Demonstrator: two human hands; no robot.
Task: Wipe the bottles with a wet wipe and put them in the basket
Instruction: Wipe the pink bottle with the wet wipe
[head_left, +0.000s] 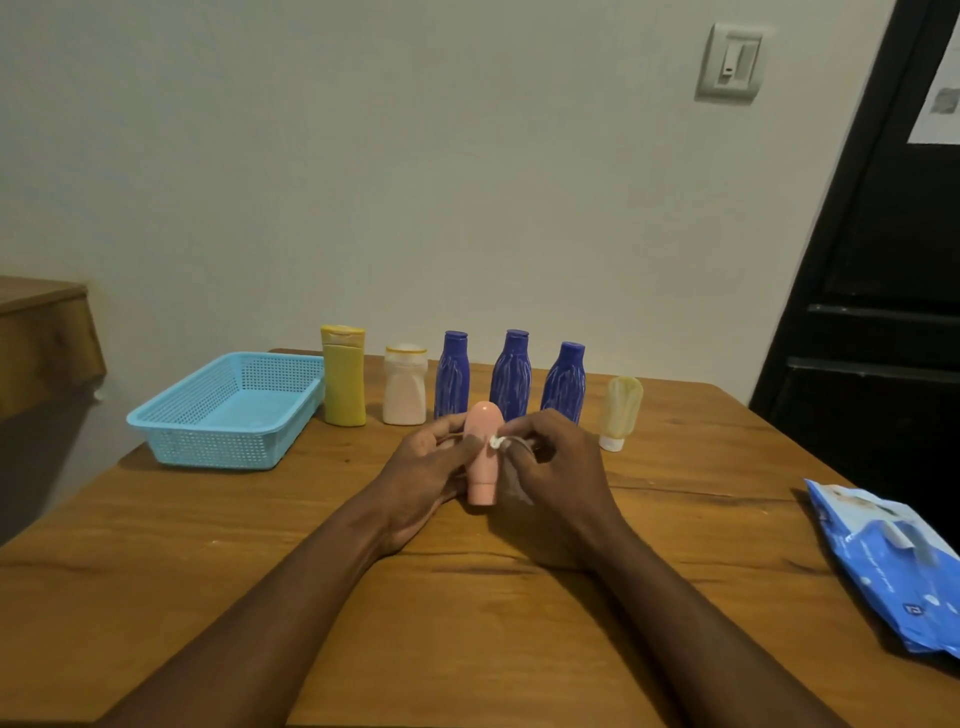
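Left hand (423, 470) holds bottle (483, 462) (right hand (563, 467) pinches wipe (496, 442)).

The pink bottle (483, 457) is upright, cap downward, with a white wet wipe (497, 442) touching its side. Six more bottles (511, 379) stand in a row behind it, and a light-blue mesh basket (228, 410) sits at their left.

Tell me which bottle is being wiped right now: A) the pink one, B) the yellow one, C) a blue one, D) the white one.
A: the left hand holds the pink bottle while the right hand presses the wet wipe against it.
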